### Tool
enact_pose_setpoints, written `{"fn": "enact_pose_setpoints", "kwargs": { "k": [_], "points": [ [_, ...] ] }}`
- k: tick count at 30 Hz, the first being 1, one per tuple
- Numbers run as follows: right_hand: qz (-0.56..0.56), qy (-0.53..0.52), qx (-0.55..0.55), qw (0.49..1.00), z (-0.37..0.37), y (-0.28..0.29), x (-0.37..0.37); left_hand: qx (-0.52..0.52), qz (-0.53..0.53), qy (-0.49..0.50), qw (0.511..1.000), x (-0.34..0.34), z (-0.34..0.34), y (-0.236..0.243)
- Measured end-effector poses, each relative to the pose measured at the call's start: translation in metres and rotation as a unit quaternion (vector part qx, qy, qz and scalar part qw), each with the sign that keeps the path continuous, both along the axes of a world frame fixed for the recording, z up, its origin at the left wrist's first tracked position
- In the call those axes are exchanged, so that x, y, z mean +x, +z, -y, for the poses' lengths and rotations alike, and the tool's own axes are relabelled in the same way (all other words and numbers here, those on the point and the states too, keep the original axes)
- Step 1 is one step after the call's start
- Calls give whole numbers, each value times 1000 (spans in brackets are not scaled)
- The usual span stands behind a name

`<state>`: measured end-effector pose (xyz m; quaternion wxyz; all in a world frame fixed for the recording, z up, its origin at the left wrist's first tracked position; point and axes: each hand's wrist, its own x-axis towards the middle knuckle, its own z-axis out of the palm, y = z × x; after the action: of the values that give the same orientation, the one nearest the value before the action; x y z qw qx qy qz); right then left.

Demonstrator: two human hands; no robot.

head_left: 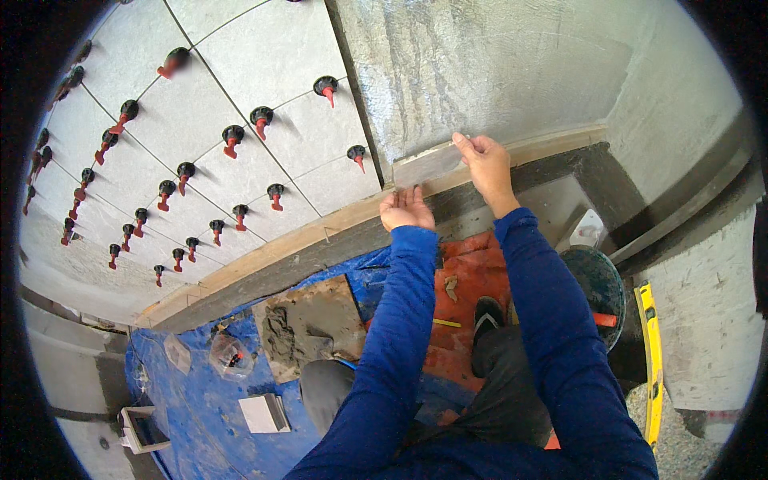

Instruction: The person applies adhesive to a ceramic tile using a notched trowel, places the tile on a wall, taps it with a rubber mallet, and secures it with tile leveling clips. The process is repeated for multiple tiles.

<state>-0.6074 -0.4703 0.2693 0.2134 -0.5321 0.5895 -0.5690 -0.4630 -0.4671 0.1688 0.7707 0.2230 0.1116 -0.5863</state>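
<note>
A narrow light-grey tile strip (432,164) stands against the bare wall, along the wooden batten and right of the tiled area. My right hand (484,164) pinches its right end between thumb and fingers. Palm up, my left hand (406,210) is at the strip's lower left corner, its fingers loosely bent and slightly apart. Whether those fingertips bear on the strip or only on the wooden batten (520,154) I cannot tell. Large grey wall tiles (264,60) fill the left, with black-and-red tile levelling clips (233,138) in their joints.
Below lie a blue tarp (208,424) and an orange sheet (472,272). A board with mortar (312,324) sits left of my legs, near cut tile pieces (264,414) and a plastic bag of clips (230,356). To the right are a dark bucket (596,280) and a yellow spirit level (652,360).
</note>
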Motion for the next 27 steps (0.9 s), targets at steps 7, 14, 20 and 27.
{"fn": "enact_pose_setpoints", "kwargs": {
  "k": [7, 14, 20, 27],
  "points": [
    [18, 14, 37, 999, 7, -12, 3, 7, -38, 7, 999, 19, 10, -2],
    [69, 25, 22, 997, 15, -21, 4, -3, -17, 14, 1000, 23, 13, 5],
    [74, 17, 18, 997, 20, -24, 5, 5, -22, -2, 1000, 25, 14, 10],
    [50, -18, 21, 998, 22, -20, 13, 39, 12, -63, 997, 33, 12, 18]
  ]
}}
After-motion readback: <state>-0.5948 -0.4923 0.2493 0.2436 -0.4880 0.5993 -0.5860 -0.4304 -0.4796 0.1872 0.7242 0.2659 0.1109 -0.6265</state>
